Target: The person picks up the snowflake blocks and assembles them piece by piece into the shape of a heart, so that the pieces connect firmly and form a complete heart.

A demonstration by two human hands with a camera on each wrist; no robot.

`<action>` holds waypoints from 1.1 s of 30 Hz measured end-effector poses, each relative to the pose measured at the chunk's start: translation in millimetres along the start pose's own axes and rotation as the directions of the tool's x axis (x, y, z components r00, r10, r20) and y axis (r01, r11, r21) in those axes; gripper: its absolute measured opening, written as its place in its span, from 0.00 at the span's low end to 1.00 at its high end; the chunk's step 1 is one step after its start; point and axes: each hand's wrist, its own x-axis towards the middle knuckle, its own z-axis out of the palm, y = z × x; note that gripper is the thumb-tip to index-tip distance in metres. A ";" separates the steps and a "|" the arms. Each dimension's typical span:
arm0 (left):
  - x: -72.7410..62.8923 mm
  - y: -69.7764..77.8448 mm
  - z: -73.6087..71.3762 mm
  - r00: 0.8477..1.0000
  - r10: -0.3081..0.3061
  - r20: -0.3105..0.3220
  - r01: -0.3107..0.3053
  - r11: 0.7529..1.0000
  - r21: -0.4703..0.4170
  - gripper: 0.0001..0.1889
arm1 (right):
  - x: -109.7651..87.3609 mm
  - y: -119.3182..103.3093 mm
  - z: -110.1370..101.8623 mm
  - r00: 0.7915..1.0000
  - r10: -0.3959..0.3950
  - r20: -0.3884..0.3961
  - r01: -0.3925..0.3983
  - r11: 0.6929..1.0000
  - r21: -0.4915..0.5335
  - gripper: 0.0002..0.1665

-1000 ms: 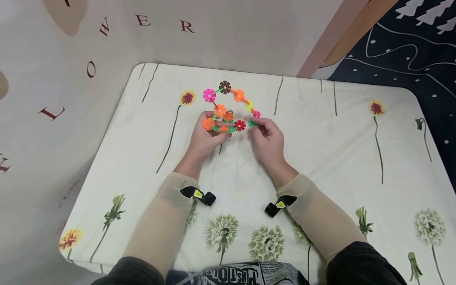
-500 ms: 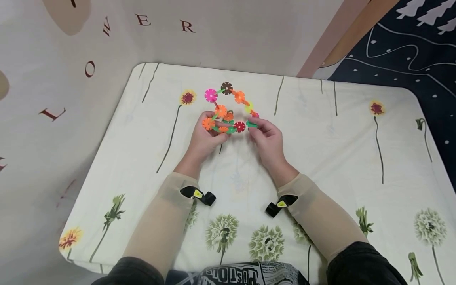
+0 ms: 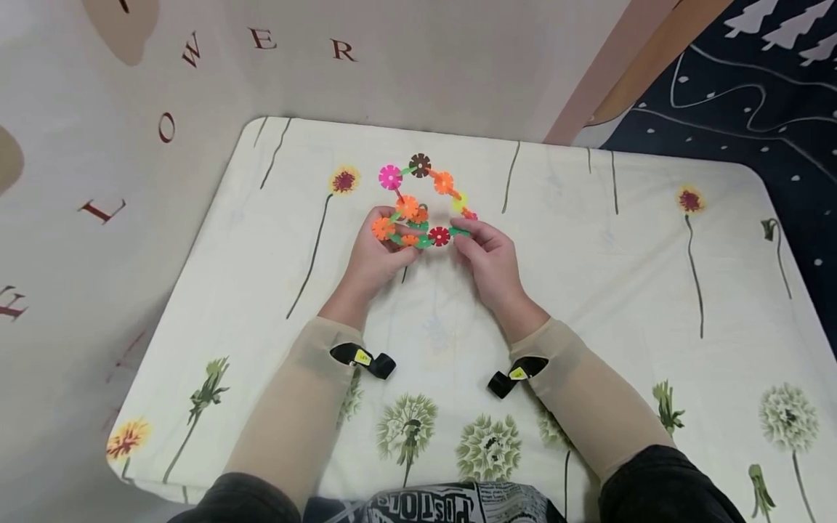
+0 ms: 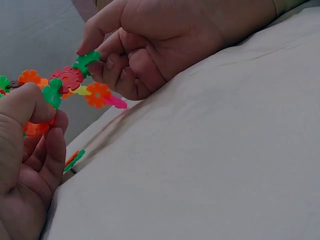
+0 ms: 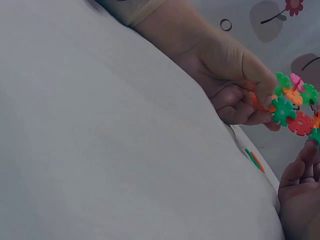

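Observation:
A chain of colourful notched plastic discs (image 3: 407, 207), like snowflake building discs, hangs in a loop between both hands over the table. My left hand (image 3: 379, 250) pinches it near a green disc (image 4: 52, 93), with orange discs by the fingers. A red disc (image 3: 439, 236) sticks out from that part toward the right. Between thumb and index finger, my right hand (image 3: 490, 254) pinches another green disc (image 5: 284, 111). This disc meets the red disc's edge in both wrist views. The far side of the loop carries a pink disc (image 3: 390, 177) and a dark brown disc (image 3: 420, 165).
A white cloth with printed flowers covers the table (image 3: 601, 276). Beyond the hands, a green and orange piece (image 4: 75, 160) shows low by the cloth. A pale lettered wall (image 3: 418, 80) stands behind the table, and a dark patterned cloth (image 3: 739, 94) is at right.
My right hand has moved slightly left, bringing its green disc from a gap up to the red disc. The far side of the loop has shifted a little right and nearer. My left hand stays put.

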 end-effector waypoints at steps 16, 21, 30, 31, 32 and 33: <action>-1.0 1.1 -0.7 1.000 0.003 0.015 -0.003 0.999 0.034 0.30 | -1.6 -2.8 1.2 1.000 0.000 0.031 -0.001 0.999 0.035 0.13; -1.1 2.2 -0.2 1.000 -0.021 0.011 0.021 1.000 0.016 0.31 | -1.7 -4.1 1.5 0.997 0.015 0.075 -0.012 0.999 -0.039 0.21; -0.1 0.8 -0.7 0.999 -0.032 -0.004 0.032 0.999 0.012 0.30 | -1.9 -5.7 1.4 0.991 0.045 0.128 -0.036 0.997 -0.073 0.29; -0.2 0.7 -0.9 1.000 -0.030 -0.003 0.030 0.999 0.012 0.30 | -1.9 -5.6 1.3 0.991 0.044 0.128 -0.035 0.997 -0.073 0.29; -0.2 0.7 -1.0 1.000 -0.031 -0.003 0.031 0.999 0.012 0.29 | -1.8 -5.5 1.2 0.991 0.042 0.128 -0.033 0.997 -0.072 0.29; -0.1 0.4 -1.5 1.000 -0.030 -0.004 0.031 0.999 0.017 0.29 | -1.6 -5.5 1.1 0.991 0.040 0.130 -0.031 0.997 -0.075 0.29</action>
